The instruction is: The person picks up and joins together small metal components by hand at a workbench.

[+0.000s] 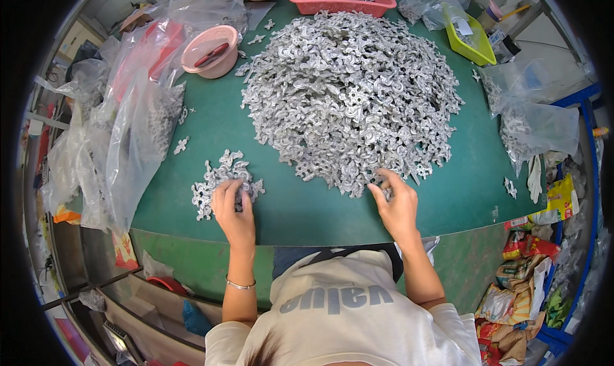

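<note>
Both forearms extended forward, bare. Left hand (231, 203) palm down, fingers curled, bracelet on wrist. Right hand (395, 200) fingers apparently pinching.

Green table (192, 193) fills the middle of the frame, front edge curving along the bottom. Red basket (339, 5) at top centre, yellow-green tray (470, 43) at upper right, pink bowl (211, 51) at upper left. Clear plastic bags (121, 129) heaped along the left edge. Blue rack (585, 101) at right, crumpled wrappers (521, 283) on the floor at lower right. Light is even.
</note>
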Available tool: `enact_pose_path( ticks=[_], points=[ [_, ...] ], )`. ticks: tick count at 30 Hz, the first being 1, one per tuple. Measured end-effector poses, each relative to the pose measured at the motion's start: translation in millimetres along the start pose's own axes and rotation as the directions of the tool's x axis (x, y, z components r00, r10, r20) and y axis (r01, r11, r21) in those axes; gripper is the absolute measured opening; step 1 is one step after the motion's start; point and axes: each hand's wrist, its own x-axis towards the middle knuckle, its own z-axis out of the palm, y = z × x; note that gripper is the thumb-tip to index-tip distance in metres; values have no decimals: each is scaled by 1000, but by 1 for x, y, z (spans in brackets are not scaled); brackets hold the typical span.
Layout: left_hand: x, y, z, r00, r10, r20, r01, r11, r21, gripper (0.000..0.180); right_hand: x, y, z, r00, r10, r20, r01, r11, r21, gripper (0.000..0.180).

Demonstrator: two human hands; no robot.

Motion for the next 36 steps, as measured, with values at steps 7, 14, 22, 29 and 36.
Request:
enact_pose_path(
  ticks=[7,14,22,29,36],
  points=[
    [-5,18,-11,997,-64,40,63,998,30,24,2,6,11,983,-114,-144,116,993,5,7],
    [5,96,4,941,40,337,153,837,-526,25,-9,-13,-23,942,263,208,-328,599,730,12],
    [8,124,11,895,249,370,139,633,-761,23,-20,-36,-39,895,151,420,-446,322,835,12],
    [9,126,3,743,86,663,604,338,-721,10,-21,-41,-31,990,106,95,-143,692,708,7],
    [9,117,5,482,90,871,876,-24,-482,11,-21,-43,-43,973,67,221,-215,606,766,8]
  ],
)
